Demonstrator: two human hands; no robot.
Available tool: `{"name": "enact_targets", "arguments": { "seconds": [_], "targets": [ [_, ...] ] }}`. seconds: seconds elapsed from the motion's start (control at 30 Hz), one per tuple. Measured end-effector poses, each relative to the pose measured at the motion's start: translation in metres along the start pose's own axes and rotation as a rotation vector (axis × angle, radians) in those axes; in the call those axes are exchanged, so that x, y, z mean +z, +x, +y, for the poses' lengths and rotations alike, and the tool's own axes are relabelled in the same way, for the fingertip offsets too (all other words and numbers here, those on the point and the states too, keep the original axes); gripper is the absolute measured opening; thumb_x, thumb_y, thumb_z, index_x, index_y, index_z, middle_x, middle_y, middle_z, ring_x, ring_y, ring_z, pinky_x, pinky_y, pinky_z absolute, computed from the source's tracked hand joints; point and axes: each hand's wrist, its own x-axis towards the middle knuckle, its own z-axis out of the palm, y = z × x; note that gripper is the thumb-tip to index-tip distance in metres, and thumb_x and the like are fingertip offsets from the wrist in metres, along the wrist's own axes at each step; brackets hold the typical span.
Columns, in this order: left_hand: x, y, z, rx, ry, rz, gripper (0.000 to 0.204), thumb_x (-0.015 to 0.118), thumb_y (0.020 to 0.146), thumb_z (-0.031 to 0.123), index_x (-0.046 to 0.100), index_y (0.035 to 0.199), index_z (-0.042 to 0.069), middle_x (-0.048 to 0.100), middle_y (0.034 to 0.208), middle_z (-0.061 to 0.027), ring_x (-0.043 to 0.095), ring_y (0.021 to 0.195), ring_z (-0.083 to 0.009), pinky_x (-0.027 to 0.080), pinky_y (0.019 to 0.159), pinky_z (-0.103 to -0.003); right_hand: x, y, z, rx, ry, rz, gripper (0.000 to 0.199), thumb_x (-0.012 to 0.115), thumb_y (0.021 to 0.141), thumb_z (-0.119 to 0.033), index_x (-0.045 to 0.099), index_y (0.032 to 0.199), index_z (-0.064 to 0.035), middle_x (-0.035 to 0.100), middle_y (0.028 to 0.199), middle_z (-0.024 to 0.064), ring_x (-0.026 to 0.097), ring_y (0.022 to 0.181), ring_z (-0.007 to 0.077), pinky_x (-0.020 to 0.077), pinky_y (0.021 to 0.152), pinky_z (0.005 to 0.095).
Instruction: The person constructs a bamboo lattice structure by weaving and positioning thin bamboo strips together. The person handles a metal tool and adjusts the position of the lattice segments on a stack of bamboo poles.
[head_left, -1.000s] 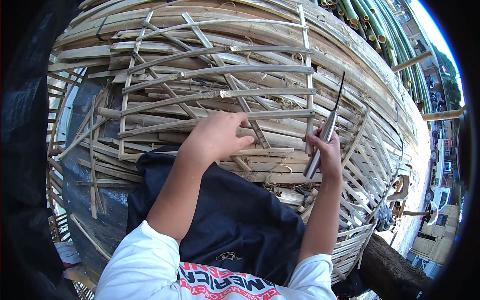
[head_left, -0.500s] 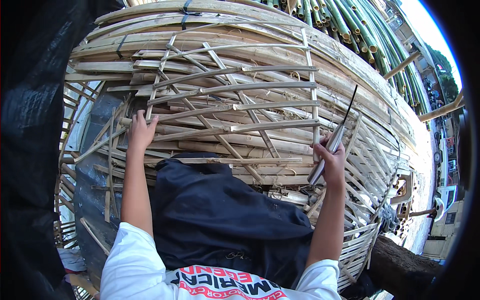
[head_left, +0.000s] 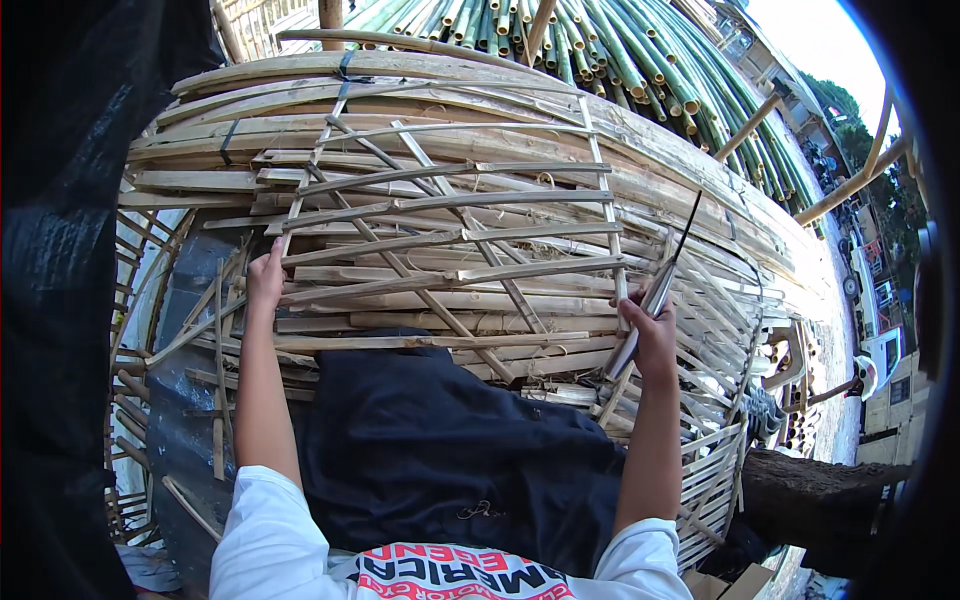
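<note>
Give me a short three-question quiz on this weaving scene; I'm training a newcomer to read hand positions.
1. True or false: the left hand rests on the left edge of the bamboo lattice panel.
2. What does the right hand hold?
A. a coil of rope
B. a long, thin blade-like tool
C. a hammer
3. Fill in: the dark cloth lies between the person and the ____ of split bamboo strips.

Key:
1. True.
2. B: the tool is gripped in the fist, its thin tip pointing up and away.
3. Stack; the stack sits under the lattice, with green bamboo poles beyond.
</note>
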Motion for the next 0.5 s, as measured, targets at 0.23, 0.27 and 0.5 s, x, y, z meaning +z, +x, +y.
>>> {"name": "enact_targets", "arguments": {
  "seconds": [0.23, 0.27, 0.5],
  "targets": [
    [0.004, -0.049, 0.089, 0.113, -0.134, -0.091, 0.049, 0.056, 0.095, 0.052, 0.055, 0.069, 0.01, 0.045, 0.052, 0.004, 0.04, 0.042, -0.003, 0.027, 0.038, -0.022, -0.055, -0.08, 0.003, -0.042, 0.175, 0.165, 0.032, 0.073, 0.078, 0.0, 0.054, 0.102, -0.0074, 0.058, 0.086, 0.0018, 0.056, 0.071, 0.0091, 0.0482, 0.069, 0.0252],
    [0.014, -0.059, 0.103, 0.083, -0.126, -0.108, 0.048, 0.056, 0.095, 0.052, 0.056, 0.07, 0.011, 0.046, 0.052, 0.0039, 0.04, 0.041, -0.0031, 0.028, 0.038, -0.022, -0.057, -0.099, -0.005, -0.04, 0.171, 0.237, 0.031, 0.072, 0.079, 0.001, 0.053, 0.102, -0.0073, 0.057, 0.086, 0.0017, 0.057, 0.074, 0.0094, 0.0491, 0.07, 0.0253],
    [0.076, -0.018, 0.099, 0.102, -0.013, -0.326, 0.056, 0.063, 0.087, 0.059, 0.051, 0.066, 0.008, 0.05, 0.053, -0.0008, 0.045, 0.04, -0.0089, 0.034, 0.039, -0.026, -0.07, -0.183, 0.025, -0.079, 0.056, 0.361, 0.025, 0.072, 0.081, 0.0, 0.052, 0.094, -0.0071, 0.058, 0.079, 0.0016, 0.058, 0.067, 0.0076, 0.0485, 0.056, 0.022]
  ]
}}
